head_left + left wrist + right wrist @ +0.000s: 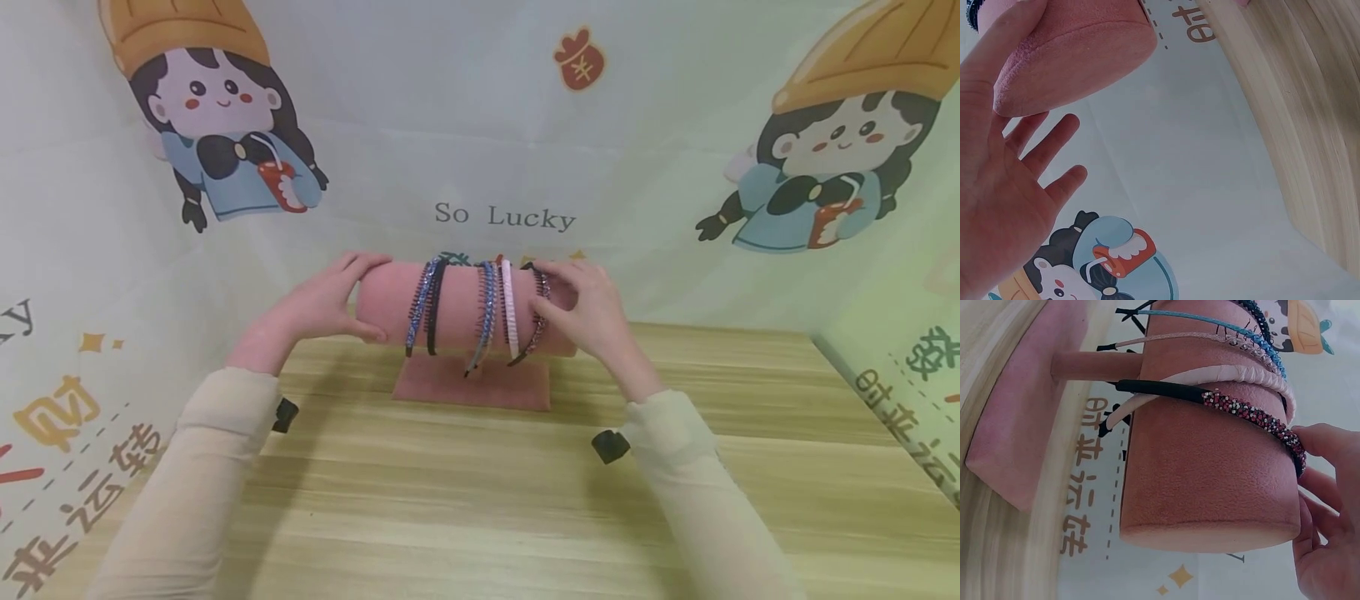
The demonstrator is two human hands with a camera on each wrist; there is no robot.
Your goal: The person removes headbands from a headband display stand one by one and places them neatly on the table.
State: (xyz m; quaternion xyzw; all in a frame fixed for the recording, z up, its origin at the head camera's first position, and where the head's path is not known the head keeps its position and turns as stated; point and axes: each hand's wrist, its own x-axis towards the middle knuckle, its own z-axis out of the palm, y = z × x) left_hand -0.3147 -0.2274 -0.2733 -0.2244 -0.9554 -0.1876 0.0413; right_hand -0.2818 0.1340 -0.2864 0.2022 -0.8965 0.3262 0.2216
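A pink padded headband stand lies crosswise on a flat pink base. My left hand holds its left end, thumb in front and other fingers over the top and far side. At the right end, my right hand pinches a black headband with red and pale beads between thumb and fingers. Beside that one sits a pale pleated headband. Farther along are a thin pink headband, a light blue headband, a black headband and a blue glittery headband.
A wood-grain tabletop spreads in front of the stand. Printed cloth with cartoon figures and lettering hangs behind and at both sides. A black wrist-camera piece shows by the right sleeve, another by the left.
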